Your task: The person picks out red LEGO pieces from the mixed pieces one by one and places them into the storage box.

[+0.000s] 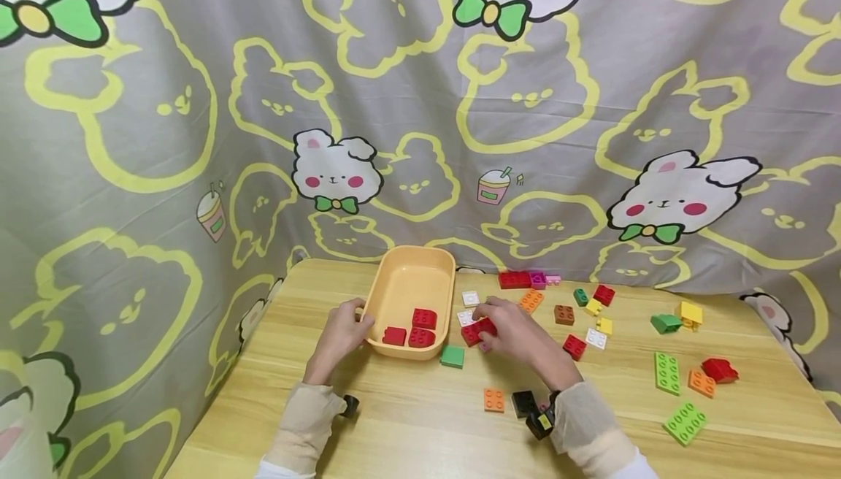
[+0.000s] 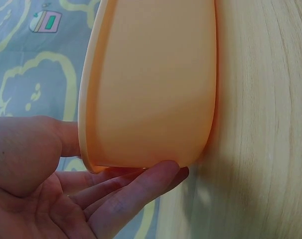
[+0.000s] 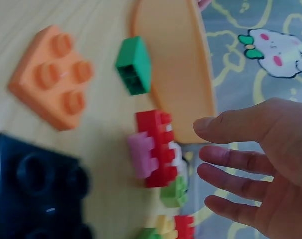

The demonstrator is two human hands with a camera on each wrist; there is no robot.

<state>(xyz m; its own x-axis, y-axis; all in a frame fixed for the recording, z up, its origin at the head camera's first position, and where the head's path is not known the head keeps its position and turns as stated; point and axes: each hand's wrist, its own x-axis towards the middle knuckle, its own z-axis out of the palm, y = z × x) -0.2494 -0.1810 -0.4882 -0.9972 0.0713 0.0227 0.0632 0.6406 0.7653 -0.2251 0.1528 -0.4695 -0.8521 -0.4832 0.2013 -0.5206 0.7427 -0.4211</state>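
Note:
A light orange plastic bin lies on the table with three red bricks at its near end. My left hand grips the bin's near left corner, its thumb at the rim and its fingers against the outside wall. To the right of the bin, my right hand hovers around a long red brick. Its fingers are extended and apart from the brick in the right wrist view. A small pink brick sits against the red one. A green brick lies nearby.
White bricks lie right of the bin. An orange brick and a black brick are nearer me. Several coloured bricks, including a lime one, spread to the right. A patterned curtain hangs behind the table.

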